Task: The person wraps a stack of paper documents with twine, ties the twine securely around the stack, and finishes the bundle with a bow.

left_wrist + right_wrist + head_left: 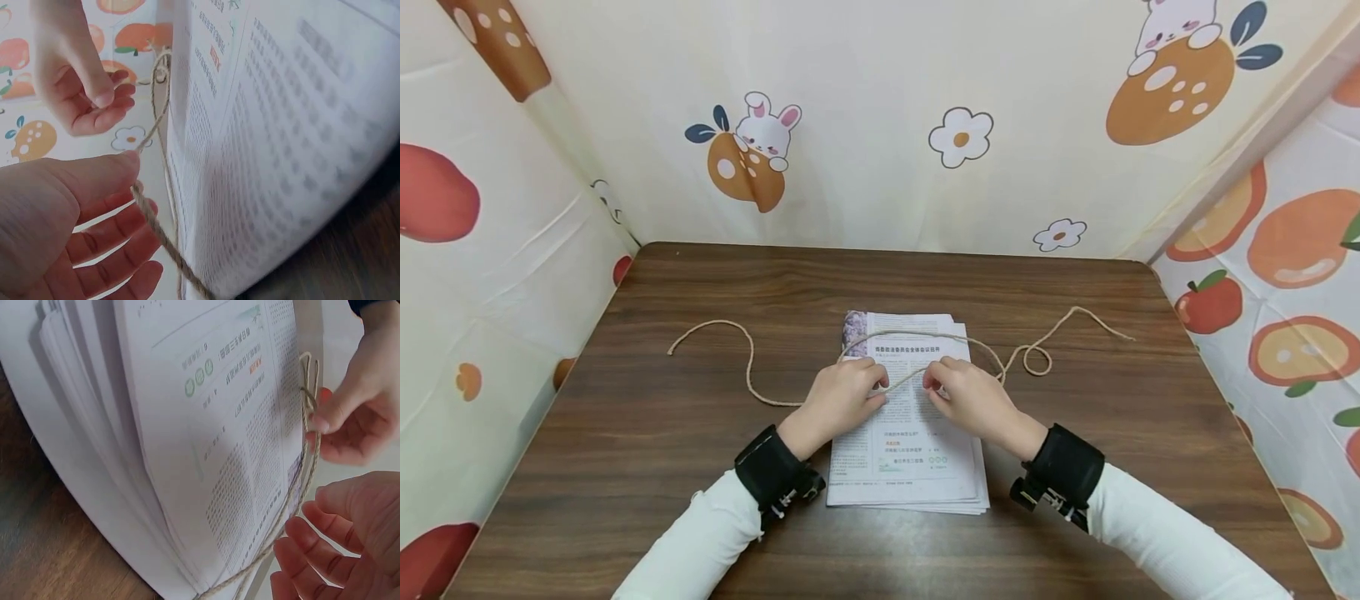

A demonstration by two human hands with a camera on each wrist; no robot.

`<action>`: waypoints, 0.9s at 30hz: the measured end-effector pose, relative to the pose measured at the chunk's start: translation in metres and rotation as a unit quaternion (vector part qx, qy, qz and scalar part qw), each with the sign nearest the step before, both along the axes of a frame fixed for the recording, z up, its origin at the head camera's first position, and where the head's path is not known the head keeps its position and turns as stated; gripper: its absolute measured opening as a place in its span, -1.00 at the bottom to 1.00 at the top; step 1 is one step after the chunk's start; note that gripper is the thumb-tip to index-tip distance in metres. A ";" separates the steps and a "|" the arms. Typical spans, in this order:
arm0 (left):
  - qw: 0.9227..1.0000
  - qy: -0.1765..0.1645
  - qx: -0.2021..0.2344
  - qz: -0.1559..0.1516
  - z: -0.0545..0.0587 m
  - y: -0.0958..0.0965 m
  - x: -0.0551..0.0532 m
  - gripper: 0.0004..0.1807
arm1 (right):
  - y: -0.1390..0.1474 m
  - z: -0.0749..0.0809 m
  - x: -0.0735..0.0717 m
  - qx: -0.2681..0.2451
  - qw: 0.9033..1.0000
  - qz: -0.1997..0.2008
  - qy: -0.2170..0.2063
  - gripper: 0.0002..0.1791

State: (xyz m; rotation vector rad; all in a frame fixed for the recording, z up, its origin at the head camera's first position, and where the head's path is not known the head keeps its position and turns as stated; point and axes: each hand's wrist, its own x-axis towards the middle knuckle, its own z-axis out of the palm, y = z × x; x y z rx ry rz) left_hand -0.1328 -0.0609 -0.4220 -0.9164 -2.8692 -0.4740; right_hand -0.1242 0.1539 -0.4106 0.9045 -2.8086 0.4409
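A thin beige twine (917, 332) runs across a stack of folded newspapers (925, 458) lying on the table, forming a loop over its upper part. My left hand (844, 397) is over the stack's left side, thumb and forefinger pinching the twine (164, 236); its other fingers are loosely bent. Over the right side is my right hand (976, 395), fingers loosely curled. In the right wrist view, a gap shows between the right thumb (340, 499) and fingertips, with twine passing just beyond them. In the left wrist view, the right hand (81, 94) appears apart from the twine.
Both loose ends of the twine trail over the brown wooden table (1075, 467), the right one with a small curl. A patterned cloth (865, 125) hangs behind and at both sides. Black straps (1067, 467) with cameras circle both wrists.
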 end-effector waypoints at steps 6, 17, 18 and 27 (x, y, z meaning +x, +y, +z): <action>1.000 -0.005 0.007 0.018 0.000 0.009 -0.004 -0.95 | -0.003 -0.002 0.002 0.006 1.000 0.010 -0.010 -0.90; 0.993 -0.021 0.077 0.089 0.011 0.006 -0.018 -0.95 | -0.010 0.001 -0.001 0.010 0.999 0.039 -0.001 -0.92; 0.992 -0.027 0.083 0.093 0.012 0.004 -0.020 -0.95 | -0.012 0.003 -0.003 0.012 0.999 0.040 0.000 -0.92; 0.983 -0.053 0.128 0.117 0.022 -0.010 -0.035 -0.95 | -0.031 0.013 -0.018 0.022 0.997 0.075 -0.001 -0.93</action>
